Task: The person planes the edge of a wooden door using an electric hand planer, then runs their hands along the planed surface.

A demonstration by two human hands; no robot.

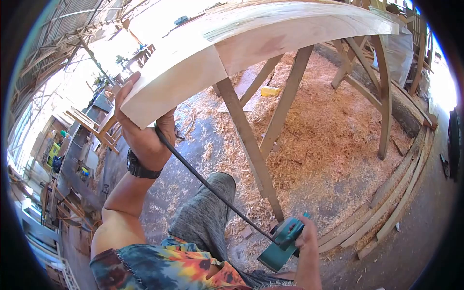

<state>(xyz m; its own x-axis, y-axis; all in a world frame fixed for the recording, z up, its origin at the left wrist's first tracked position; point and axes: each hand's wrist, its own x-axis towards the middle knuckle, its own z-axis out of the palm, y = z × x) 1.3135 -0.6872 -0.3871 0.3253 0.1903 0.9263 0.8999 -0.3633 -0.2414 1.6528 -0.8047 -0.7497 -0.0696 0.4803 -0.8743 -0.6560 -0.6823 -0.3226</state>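
Observation:
The near end of a thick pale wooden plank [179,82] is in my left hand [137,133], with fingers up its left side and part of the hand underneath. A black watch sits on that wrist. My right hand [308,235] is closed around a teal electric planer [285,244], held low at my right side, away from the plank. From the planer a black power cord [208,182] runs up to my left hand; whether that hand also grips the cord, I cannot tell. The planer's underside is hidden.
Wooden trestle legs [249,145] stand under the plank. Wood shavings [314,145] cover much of the floor, with a yellow object [270,91] among them. Long wooden strips [386,208] lie at right. A wooden chair frame [99,125] and workshop clutter stand at left.

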